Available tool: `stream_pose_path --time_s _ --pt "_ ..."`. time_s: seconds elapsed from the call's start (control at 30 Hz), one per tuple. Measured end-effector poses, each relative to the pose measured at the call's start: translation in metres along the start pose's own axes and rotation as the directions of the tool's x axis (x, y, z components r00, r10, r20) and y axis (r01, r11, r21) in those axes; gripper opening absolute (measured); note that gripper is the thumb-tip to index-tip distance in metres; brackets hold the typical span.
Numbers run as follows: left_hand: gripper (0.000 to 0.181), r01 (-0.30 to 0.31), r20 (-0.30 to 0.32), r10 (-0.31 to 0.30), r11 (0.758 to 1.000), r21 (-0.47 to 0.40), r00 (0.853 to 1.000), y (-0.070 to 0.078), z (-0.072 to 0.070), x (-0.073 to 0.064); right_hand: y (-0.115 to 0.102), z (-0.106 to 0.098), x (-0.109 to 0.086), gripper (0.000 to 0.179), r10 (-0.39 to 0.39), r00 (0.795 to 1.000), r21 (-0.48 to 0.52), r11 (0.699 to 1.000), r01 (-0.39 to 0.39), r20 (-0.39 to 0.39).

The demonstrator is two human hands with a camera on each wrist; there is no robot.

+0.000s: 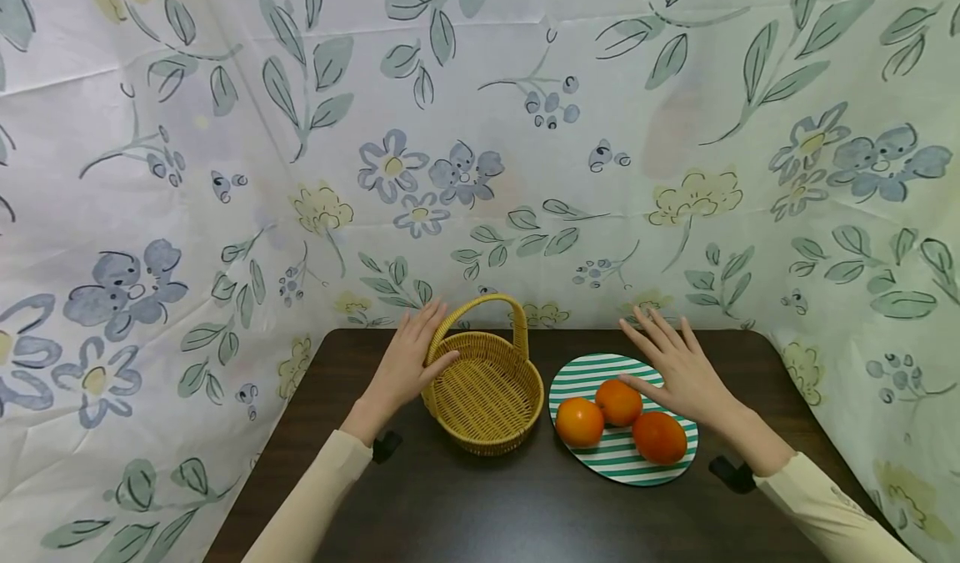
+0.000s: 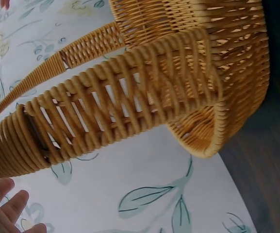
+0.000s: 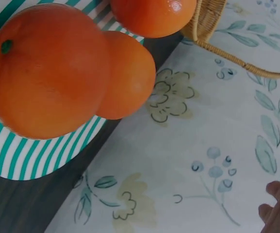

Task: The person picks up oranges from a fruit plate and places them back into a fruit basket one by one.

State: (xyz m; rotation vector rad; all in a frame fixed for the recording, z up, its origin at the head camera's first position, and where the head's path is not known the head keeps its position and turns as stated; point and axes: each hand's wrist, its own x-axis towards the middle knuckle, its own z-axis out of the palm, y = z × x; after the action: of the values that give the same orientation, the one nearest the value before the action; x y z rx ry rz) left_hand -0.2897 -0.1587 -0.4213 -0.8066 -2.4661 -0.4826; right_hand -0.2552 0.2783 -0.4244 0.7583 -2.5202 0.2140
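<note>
A yellow woven basket (image 1: 486, 404) with a tall arched handle (image 1: 480, 300) stands on the dark table. Beside its left side is my left hand (image 1: 405, 363), fingers straight and thumb overlapping the basket's rim in the head view. The left wrist view shows these fingers (image 2: 14, 206) just below the handle, holding nothing. To the basket's right lies a green-and-white striped plate (image 1: 588, 369) bearing three oranges, one at left (image 1: 580, 422), one behind (image 1: 619, 402) and a redder one in front (image 1: 659, 438). My right hand (image 1: 678, 371) hovers over the plate's right side, fingers spread, gripping nothing.
The dark wooden table (image 1: 480, 505) extends toward me in front of the basket and plate. A white floral cloth (image 1: 525, 171) hangs behind the table and along both sides. Dark wrist cameras sit under both cream sleeves (image 1: 322, 484).
</note>
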Motion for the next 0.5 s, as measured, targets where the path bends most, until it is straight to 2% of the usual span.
stream_pose_path --time_s 0.23,0.5 --pt "0.077 0.052 0.027 -0.051 0.998 -0.02 0.998 -0.005 0.004 -0.009 0.004 0.005 -0.01 0.084 0.009 1.0 0.014 1.0 -0.009 -0.007" --pt "0.082 0.048 0.029 -0.047 0.998 -0.031 0.998 -0.011 0.008 -0.017 0.006 0.01 -0.02 0.083 0.034 0.999 0.035 0.999 -0.034 0.005"
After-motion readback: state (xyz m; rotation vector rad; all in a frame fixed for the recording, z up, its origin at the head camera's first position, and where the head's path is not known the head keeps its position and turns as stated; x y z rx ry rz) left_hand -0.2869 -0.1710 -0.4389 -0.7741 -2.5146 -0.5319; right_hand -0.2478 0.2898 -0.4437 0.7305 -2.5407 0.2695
